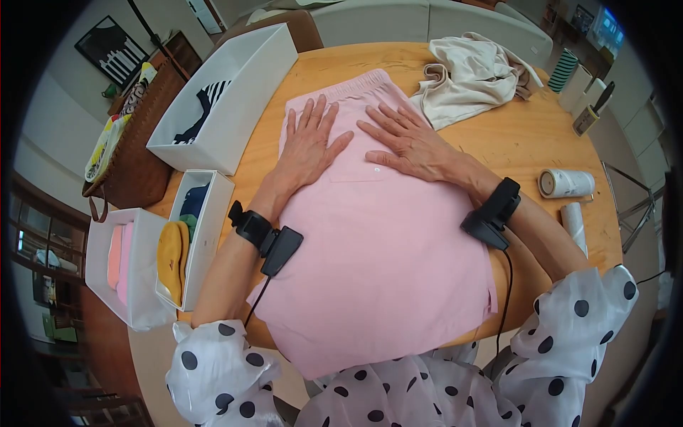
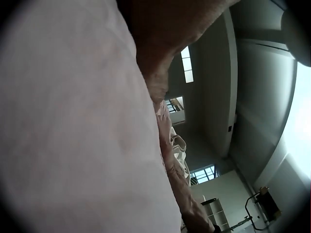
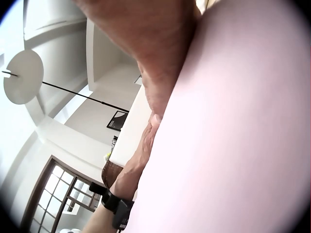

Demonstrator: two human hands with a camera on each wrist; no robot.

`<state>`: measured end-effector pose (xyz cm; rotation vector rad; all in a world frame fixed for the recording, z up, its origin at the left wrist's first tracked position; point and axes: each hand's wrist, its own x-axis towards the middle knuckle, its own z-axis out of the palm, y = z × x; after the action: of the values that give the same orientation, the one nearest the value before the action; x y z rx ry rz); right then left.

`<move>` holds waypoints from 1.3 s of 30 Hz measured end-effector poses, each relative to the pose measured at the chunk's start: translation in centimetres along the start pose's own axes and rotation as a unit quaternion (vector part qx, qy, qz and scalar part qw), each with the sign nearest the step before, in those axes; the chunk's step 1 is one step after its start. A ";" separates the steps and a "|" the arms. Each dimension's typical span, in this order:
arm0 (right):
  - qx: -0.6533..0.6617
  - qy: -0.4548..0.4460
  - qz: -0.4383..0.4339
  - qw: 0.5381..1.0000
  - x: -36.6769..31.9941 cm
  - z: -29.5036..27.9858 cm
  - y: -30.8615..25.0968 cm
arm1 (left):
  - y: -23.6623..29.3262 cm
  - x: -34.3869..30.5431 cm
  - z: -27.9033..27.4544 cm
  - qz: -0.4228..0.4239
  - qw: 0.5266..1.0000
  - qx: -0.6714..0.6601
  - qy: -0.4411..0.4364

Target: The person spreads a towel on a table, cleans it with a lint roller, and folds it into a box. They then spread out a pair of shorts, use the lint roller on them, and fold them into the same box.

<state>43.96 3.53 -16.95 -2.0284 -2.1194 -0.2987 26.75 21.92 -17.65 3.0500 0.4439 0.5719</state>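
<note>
A pink garment [image 1: 384, 249] with an elastic waistband at its far end lies spread on the wooden table, its near edge hanging over the table's front. On its upper left part rests the left hand [image 1: 311, 146], palm down with fingers spread. The right hand [image 1: 409, 146] lies flat on the upper right part, beside a small button. Neither hand grips the cloth. In the left wrist view the pink cloth [image 2: 87, 126] fills the left side, below the left hand [image 2: 165, 39]. The right wrist view shows the right hand [image 3: 150, 53] against the cloth [image 3: 233, 136].
A crumpled cream cloth [image 1: 473, 82] lies at the back right of the table [image 1: 498, 153]. Rolls [image 1: 569, 183] stand or lie at the right edge. To the left are a large white box [image 1: 245, 96], two smaller boxes holding folded cloths [image 1: 171, 260], and a brown basket [image 1: 135, 160].
</note>
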 end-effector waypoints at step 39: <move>0.139 -0.055 -0.205 0.967 -3.4 -2.3 -17.0 | 11.3 -30.0 -16.7 -0.024 0.991 -0.131 -0.021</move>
<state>27.14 -1.10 -15.87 -1.4764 -2.4770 0.0578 -2.84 2.02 -12.04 2.7892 0.4033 0.5183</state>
